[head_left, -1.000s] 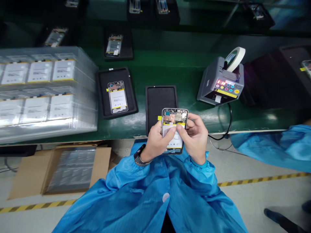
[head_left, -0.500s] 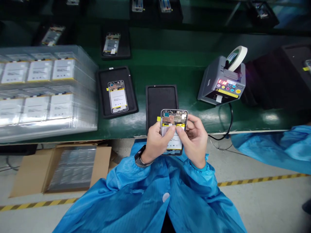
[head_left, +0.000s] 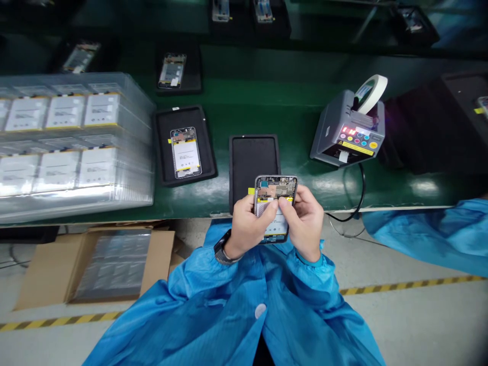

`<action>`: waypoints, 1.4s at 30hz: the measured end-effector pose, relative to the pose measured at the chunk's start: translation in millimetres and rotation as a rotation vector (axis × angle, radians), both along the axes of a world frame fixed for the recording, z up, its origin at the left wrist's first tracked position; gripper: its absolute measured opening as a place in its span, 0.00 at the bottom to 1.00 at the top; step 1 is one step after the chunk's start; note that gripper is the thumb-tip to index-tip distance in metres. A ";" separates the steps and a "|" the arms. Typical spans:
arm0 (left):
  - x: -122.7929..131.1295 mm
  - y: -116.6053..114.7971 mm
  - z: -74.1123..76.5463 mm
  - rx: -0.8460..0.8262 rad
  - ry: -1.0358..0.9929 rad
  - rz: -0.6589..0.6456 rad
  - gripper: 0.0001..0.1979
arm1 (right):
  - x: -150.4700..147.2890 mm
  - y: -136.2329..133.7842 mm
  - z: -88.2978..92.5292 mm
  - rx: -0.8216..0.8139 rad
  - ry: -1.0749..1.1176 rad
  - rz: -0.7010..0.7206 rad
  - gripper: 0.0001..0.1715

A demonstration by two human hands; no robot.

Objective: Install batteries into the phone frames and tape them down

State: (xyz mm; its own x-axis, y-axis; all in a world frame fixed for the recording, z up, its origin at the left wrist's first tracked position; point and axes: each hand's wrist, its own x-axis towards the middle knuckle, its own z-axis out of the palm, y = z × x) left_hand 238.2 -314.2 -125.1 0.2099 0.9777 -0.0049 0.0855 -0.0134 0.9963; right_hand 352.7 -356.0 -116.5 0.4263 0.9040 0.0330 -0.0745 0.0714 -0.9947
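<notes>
An opened phone [head_left: 275,190], with circuit board and battery exposed, is held over the bench's front edge. My left hand [head_left: 249,221] grips its left side, the thumb lying on the upper end of the battery. Closed round the right side is my right hand [head_left: 305,218], its thumb tip close beside the left one near the board's lower edge. The fingers under the phone are hidden. A yellow tab [head_left: 251,191] sticks out at the phone's left edge. Just behind it lies a black tray [head_left: 254,155], partly covered by the phone and my left hand.
A second opened phone [head_left: 186,156] lies in a black tray [head_left: 163,137] to the left. Stacked clear trays of batteries [head_left: 133,152] stand farther left. A tape dispenser [head_left: 348,129] sits at right. Below are an open cardboard box [head_left: 160,259] and, at right, another person's blue sleeve [head_left: 430,229].
The phone and both hands have shifted slightly, the phone a little to the right and down. Both thumbs still press near the top of the battery.
</notes>
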 end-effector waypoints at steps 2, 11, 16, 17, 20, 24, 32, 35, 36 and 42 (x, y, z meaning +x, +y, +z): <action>-0.3 -0.2 -0.5 0.019 0.007 0.000 0.11 | 0.9 -0.4 0.2 0.009 -0.010 0.005 0.11; -0.5 0.1 0.1 0.044 -0.009 -0.015 0.10 | 4.3 -4.0 -0.5 0.003 -0.030 0.025 0.09; 0.5 0.3 0.2 -0.001 -0.087 -0.059 0.10 | 4.7 -5.4 -1.1 0.018 -0.059 0.008 0.08; 0.6 0.2 0.3 -0.014 -0.100 -0.061 0.10 | 4.2 -5.6 -1.3 0.021 -0.073 -0.001 0.08; 0.6 0.2 0.8 -0.033 -0.100 -0.039 0.10 | 2.4 -5.8 -2.5 0.030 -0.123 -0.021 0.09; 0.3 1.2 1.5 -0.006 -0.081 -0.027 0.10 | 0.8 -6.3 -4.2 0.037 -0.168 -0.030 0.09; -1.6 1.5 -0.9 0.018 -0.035 -0.023 0.12 | 0.1 -8.8 -5.1 0.052 -0.192 -0.031 0.09; -2.3 2.6 -0.3 0.035 -0.030 -0.027 0.11 | -0.5 -8.7 -5.8 0.058 -0.189 -0.032 0.09; -2.5 3.0 -0.1 0.043 -0.022 -0.025 0.11 | -0.5 -8.6 -5.9 0.057 -0.187 -0.027 0.09; -2.7 2.4 -1.9 0.092 0.024 -0.003 0.13 | 1.3 -9.3 -4.4 0.038 -0.189 -0.004 0.09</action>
State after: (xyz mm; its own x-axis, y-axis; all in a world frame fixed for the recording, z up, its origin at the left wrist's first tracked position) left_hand 235.5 -311.8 -126.9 0.2142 0.9735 0.0799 0.1092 -0.1051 0.9885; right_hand 354.0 -365.3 -120.9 0.4132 0.8988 0.1468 0.1135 0.1091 -0.9875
